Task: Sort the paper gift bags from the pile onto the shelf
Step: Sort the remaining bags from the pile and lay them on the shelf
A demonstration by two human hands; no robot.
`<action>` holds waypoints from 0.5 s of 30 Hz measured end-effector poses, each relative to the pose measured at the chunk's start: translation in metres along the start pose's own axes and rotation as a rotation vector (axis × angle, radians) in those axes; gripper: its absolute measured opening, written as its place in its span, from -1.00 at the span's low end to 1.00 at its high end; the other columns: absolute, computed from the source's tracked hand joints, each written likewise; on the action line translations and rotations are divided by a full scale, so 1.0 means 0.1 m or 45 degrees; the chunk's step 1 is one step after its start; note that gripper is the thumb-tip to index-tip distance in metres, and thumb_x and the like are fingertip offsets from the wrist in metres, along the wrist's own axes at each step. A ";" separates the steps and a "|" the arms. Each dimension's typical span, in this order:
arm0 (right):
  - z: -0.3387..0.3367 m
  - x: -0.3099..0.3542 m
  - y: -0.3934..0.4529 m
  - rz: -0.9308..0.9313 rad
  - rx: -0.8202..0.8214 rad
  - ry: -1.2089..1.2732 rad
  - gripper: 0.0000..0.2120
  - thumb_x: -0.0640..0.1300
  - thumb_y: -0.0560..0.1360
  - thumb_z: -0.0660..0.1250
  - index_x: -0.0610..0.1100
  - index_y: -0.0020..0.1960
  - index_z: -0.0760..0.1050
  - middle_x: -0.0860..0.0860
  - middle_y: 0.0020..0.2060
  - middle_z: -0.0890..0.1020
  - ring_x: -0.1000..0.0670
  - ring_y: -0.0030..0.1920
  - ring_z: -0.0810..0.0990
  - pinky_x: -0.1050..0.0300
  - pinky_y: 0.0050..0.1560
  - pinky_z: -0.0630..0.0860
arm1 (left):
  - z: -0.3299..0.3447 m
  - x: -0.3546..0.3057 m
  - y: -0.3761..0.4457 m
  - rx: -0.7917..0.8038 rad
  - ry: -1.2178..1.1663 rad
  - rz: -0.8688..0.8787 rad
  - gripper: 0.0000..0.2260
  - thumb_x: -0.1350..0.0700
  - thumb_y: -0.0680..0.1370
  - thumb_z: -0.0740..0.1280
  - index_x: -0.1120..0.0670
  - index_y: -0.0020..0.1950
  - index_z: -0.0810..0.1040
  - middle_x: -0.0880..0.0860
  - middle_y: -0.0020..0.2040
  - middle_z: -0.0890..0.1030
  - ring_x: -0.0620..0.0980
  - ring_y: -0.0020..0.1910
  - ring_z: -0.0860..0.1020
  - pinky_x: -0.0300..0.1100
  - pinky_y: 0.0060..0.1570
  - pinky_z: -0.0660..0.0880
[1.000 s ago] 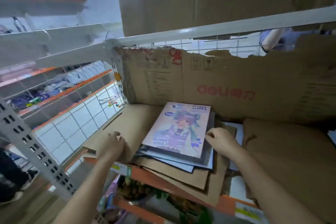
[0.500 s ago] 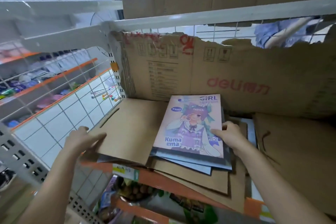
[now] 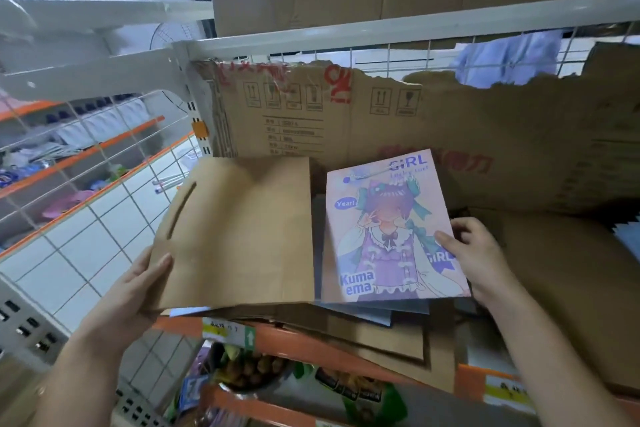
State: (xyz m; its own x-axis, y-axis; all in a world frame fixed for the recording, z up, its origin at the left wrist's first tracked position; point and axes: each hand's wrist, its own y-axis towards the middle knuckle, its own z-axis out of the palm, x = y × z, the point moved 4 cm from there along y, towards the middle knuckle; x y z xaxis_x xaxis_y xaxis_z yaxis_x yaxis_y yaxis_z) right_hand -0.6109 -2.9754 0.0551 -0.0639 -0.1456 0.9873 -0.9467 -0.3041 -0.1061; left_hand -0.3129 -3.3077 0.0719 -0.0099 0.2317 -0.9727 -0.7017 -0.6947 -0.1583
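A plain brown paper gift bag [image 3: 242,232] lies flat on the left of the shelf, a slot handle near its left edge. My left hand [image 3: 138,288] grips its near left corner, thumb on top. Beside it on the right lies a pink gift bag [image 3: 388,229] printed with a cartoon girl and "Kuma ema". My right hand [image 3: 474,253] holds that bag's right edge, thumb on its face. Both bags rest on a pile of flat brown and blue bags [image 3: 377,326] that juts over the shelf's orange front edge [image 3: 277,340].
A torn cardboard sheet [image 3: 346,121] lines the shelf's back, with a wire grid behind. More flattened cardboard [image 3: 561,288] lies at the right. A white upright [image 3: 194,107] and wire side panel stand at the left. Goods fill the lower shelf [image 3: 252,371].
My left hand slid from the brown bag's top to its left corner and took hold. The pink bag swung from tilted to nearly square beside the brown one, my right hand gripping its edge.
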 end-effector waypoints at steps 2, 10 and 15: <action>-0.24 0.03 -0.06 -0.038 -0.062 0.035 -0.78 -0.14 0.51 0.32 -0.08 0.09 0.34 -0.08 0.20 0.52 0.01 -0.17 0.63 0.18 -0.41 0.48 | 0.13 0.10 -0.08 0.002 -0.085 -0.018 -0.76 0.14 0.61 0.12 -0.02 0.21 0.49 -0.03 -0.17 0.69 -0.12 -0.31 0.65 -0.24 -0.42 0.58; -1.55 0.08 -0.48 -0.097 -0.247 0.165 -0.49 -0.11 0.43 0.40 -0.02 0.34 0.35 -0.02 0.11 0.58 0.11 -0.31 0.67 0.19 -0.49 0.57 | 1.13 0.57 -0.31 0.005 -0.134 -0.150 -0.79 0.17 0.57 0.23 -0.12 0.09 0.50 -0.15 -0.18 0.69 -0.10 -0.23 0.60 -0.24 -0.39 0.56; -2.51 0.07 -0.75 -0.145 -0.441 0.235 0.36 0.38 -0.43 0.51 -0.05 0.34 0.38 0.30 -0.29 0.67 0.24 -0.33 0.65 0.31 -0.48 0.53 | 2.00 0.81 -0.49 0.183 -0.088 -0.230 -0.76 0.11 0.55 0.28 -0.11 0.20 0.45 -0.03 0.01 0.63 0.05 -0.06 0.57 -0.09 -0.08 0.48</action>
State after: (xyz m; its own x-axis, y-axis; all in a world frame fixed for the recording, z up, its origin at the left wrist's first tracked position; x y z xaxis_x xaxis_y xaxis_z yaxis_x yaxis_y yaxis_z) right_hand -0.6194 -2.7176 0.0995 0.0219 0.0518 0.9984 -0.9993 0.0314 0.0203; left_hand -0.4218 -3.1184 0.0348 0.0795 0.3929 -0.9161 -0.7906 -0.5349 -0.2980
